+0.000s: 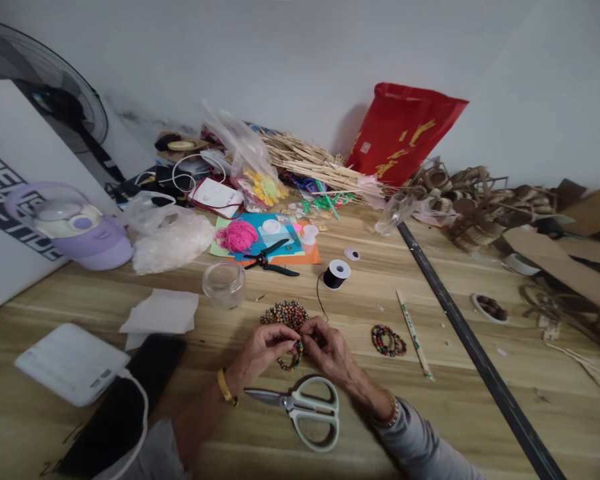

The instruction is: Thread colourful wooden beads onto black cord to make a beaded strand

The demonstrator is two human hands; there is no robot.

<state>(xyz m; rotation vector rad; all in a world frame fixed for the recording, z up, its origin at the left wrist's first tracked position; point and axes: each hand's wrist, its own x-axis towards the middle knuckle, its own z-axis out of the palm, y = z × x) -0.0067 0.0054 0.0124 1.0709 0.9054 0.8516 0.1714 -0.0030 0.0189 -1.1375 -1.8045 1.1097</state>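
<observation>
My left hand (260, 352) and my right hand (331, 350) meet at the middle of the wooden table (300, 413), both pinched on a short string of coloured beads (291, 360) that hangs between them. Just beyond my fingers lies a heap of loose coloured beads (286, 312). A black thread runs from near my right hand to a black thread spool (337, 273). A finished bead bracelet (389, 340) lies to the right. Pale green scissors (305, 408) rest shut between my wrists.
A clear jar (224, 284), black pliers (270, 261), pink yarn (237, 236) and coloured sheets sit behind. At left lie white tissue (163, 312), a white device (71, 363) and a black phone (125, 400). A long black bar (475, 357) crosses the right side, past a wrapped chopstick (414, 333).
</observation>
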